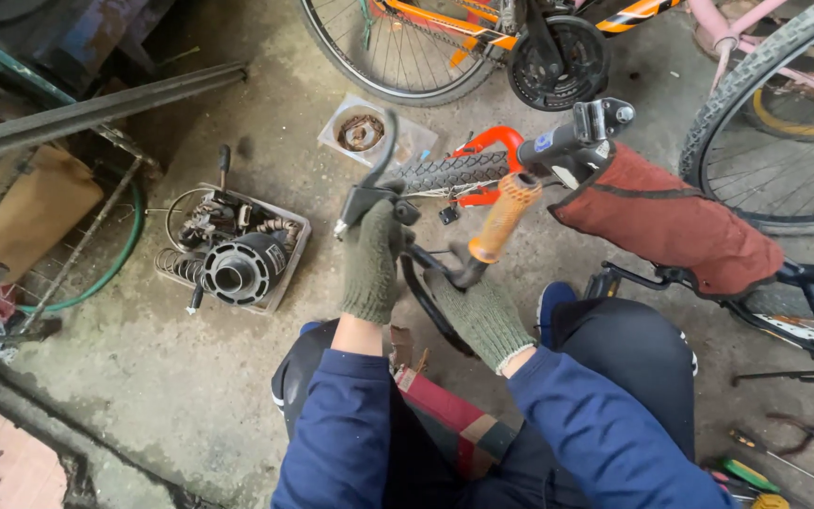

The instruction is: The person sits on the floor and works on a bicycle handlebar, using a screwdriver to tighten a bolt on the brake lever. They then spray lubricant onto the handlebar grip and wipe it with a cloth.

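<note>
Here, in the head view, your left hand (371, 259) was closed around a black brake lever assembly (374, 193), just left of the orange grip (505, 215). Your right hand (482, 316) was wrapped around the dark bar end (463, 273) directly below that orange grip. Both gloves were full, neither spread wide.

The orange grip's long axis ran on a diagonal, its lower end at your right hand and its upper end pointing up and to the right toward the black clamp (581, 141). The thin lever blade curved upward from your left hand, away from you.

As a judgement: the knit gloves could slip on the smooth bar, and the lever body might twist out of your left hand. The front tyre (449, 172) beyond the orange grip stood close, so a sudden jerk could knock the lever against it or toward the parts tray (289, 273) well left.
</note>
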